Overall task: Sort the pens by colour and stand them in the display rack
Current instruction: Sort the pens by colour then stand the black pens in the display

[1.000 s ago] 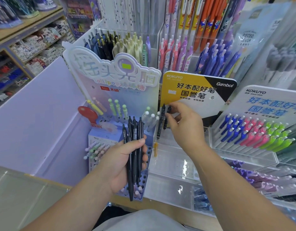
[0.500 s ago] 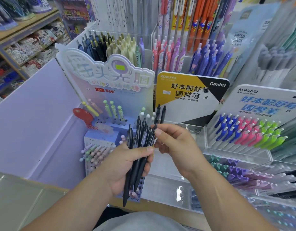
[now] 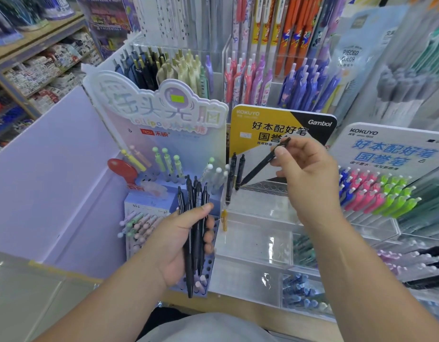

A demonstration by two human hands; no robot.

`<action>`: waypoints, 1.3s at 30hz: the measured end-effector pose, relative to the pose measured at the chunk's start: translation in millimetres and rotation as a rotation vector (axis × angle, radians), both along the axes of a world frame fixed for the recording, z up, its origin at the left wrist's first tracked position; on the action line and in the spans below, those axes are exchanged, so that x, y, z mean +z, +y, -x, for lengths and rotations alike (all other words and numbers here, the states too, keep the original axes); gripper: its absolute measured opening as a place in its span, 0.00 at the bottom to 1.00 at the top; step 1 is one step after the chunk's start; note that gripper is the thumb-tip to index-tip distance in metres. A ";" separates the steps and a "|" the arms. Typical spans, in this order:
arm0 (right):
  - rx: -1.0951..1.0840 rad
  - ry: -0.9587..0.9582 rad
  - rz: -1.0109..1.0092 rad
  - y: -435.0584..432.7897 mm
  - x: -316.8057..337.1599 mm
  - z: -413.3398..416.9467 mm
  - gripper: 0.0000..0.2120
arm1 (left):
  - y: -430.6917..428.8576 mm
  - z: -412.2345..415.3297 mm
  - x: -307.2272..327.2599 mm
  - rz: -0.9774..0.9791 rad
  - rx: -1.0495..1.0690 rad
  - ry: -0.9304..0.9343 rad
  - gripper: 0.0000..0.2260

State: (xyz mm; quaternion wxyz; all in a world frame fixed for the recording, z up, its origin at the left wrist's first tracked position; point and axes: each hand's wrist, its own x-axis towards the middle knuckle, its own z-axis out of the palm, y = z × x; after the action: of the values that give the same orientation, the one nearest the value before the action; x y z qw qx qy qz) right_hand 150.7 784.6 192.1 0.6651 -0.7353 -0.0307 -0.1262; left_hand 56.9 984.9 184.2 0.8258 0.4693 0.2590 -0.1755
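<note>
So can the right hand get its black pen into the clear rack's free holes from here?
Probably yes. The right hand holds one black pen tilted, tip close above the clear rack, beside two black pens already standing. Nothing lies between; the left hand and its pen bundle sit lower left.

Matt black plastic pens point(image 3: 193, 225), a clear glossy acrylic rack point(image 3: 258, 243) that throws glare, a glossy printed card sign point(image 3: 262, 124), a wooden shelf point(image 3: 33, 38).
</note>
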 end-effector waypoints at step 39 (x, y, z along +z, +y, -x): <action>0.123 0.177 0.145 41.9 -24.0 28.6 0.04 | -0.3 6.7 3.8 -0.014 -0.043 -0.094 0.10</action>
State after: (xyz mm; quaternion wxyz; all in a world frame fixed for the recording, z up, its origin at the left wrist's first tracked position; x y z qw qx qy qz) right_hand 122.1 826.5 168.1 0.6167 -0.7866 -0.0259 -0.0174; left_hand 50.2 984.6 188.0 0.8298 0.4882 0.2112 -0.1691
